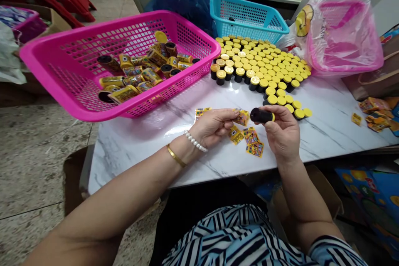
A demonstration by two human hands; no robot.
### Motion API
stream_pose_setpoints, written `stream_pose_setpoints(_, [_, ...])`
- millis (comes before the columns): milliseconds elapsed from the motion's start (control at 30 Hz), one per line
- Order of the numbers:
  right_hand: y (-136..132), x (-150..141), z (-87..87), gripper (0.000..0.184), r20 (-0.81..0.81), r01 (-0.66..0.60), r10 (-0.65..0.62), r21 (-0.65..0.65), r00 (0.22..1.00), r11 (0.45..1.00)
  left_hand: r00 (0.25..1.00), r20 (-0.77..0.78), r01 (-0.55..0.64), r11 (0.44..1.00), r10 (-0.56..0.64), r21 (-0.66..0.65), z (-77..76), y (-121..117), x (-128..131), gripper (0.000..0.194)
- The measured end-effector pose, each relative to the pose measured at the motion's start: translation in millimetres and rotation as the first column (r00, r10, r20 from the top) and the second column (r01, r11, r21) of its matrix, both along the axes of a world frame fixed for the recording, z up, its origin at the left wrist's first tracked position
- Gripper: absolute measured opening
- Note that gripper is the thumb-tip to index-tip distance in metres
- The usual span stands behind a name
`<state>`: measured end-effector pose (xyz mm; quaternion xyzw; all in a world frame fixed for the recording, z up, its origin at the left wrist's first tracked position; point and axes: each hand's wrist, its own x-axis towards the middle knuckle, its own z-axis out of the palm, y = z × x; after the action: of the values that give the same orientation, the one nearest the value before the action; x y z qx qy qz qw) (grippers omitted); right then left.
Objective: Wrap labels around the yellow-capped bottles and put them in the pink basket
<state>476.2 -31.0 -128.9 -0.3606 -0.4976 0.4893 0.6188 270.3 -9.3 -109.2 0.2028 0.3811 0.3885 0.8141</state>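
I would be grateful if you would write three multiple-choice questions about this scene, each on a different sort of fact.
1. Where is the turquoise basket?
A) Beyond the rows of capped tubes
B) Inside the pink plastic bag
C) Under the table

2. What colour is the basket holding the wrapped tubes?
A) Green
B) Magenta
C) Orange

3. How is the black tube placed?
A) Standing on the table
B) Lying in a basket
C) Held in the fingers of the right hand

1: A, it shows past the far side of the rows.
2: B, its mesh is bright magenta.
3: C, it is gripped with its black end towards the left hand.
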Motion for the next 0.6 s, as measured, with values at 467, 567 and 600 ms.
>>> stream_pose_setpoints(467, [-4.4,2.8,-6.6,0.030,0.265,0.177,-0.258,0.296,0.929,0.939,0.994,0.068,-0.076,0.994,0.081,-0.075,0.0,2.9,0.9,0.009])
stream_pose_setpoints(567, [1.7,5.6,-12.3,0.034,0.117,0.161,-0.195,0.250,0.974,0.955,0.994,0.055,-0.096,0.994,0.099,-0.054,-0.5,4.0,-0.2,0.010])
stream_pose_setpoints(600, [3.3,5.6,-13.6,0.036,0.092,0.130,-0.154,0.223,0.984,0.966,0.994,0.058,-0.092,0.995,0.095,-0.045,-0.8,3.8,-0.2,0.009])
